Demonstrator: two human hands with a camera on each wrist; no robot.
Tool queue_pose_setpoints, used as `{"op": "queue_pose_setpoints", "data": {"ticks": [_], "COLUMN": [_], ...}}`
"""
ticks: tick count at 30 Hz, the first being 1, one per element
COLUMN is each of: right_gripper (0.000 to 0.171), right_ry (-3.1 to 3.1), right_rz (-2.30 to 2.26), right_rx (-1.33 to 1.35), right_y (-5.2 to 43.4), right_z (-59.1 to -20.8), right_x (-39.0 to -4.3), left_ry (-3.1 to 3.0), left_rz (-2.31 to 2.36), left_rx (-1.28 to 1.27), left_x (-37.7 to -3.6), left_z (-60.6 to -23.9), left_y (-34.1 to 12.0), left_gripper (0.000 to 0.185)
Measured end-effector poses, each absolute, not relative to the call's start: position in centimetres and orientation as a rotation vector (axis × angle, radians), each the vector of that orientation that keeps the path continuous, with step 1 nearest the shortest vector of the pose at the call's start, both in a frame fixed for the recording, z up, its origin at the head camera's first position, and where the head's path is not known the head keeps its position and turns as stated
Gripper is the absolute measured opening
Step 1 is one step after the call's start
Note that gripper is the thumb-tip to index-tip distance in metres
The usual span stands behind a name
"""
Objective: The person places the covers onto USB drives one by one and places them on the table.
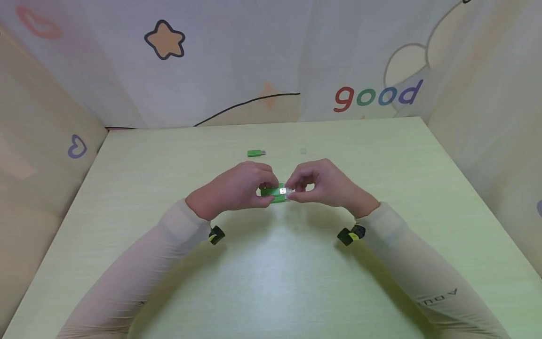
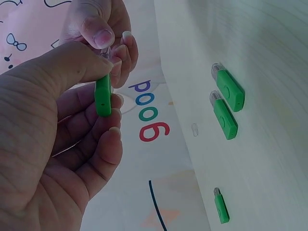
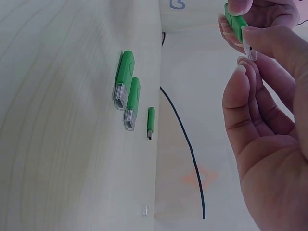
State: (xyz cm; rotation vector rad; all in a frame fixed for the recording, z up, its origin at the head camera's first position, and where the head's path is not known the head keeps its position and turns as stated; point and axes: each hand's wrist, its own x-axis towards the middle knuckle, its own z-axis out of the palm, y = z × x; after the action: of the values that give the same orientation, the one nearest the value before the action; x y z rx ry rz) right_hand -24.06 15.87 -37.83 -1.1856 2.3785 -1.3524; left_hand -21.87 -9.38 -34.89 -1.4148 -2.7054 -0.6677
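My left hand (image 1: 263,190) holds a green USB stick (image 1: 274,191) above the table, its body pinched between thumb and fingers. My right hand (image 1: 297,190) pinches the clear cap (image 3: 247,50) at the stick's metal end. In the left wrist view the held stick (image 2: 102,98) stands edge-on between my thumb and fingers. Two more green sticks with clear caps (image 2: 230,89) (image 2: 224,118) lie side by side on the table below my hands.
Farther back lie an uncapped green stick (image 1: 256,153) and a loose clear cap (image 1: 302,151). The pale green table (image 1: 271,282) is enclosed by curtain walls (image 1: 237,61) printed with cartoons, with a black cable (image 1: 245,102) along the back.
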Motion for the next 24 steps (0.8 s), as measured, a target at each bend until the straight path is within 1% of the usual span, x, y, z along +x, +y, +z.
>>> {"op": "queue_pose_setpoints", "data": {"ticks": [24], "right_gripper": [0.012], "right_ry": [2.373], "right_rz": [-1.357], "right_rx": [-1.214], "right_y": [15.58], "right_z": [-37.83], "right_x": [-23.87], "left_ry": [-2.682], "left_rz": [-0.668], "left_rx": [-1.441], "left_x": [-22.01], "left_z": [-35.13], "left_y": [-9.26], "left_gripper": [0.006]}}
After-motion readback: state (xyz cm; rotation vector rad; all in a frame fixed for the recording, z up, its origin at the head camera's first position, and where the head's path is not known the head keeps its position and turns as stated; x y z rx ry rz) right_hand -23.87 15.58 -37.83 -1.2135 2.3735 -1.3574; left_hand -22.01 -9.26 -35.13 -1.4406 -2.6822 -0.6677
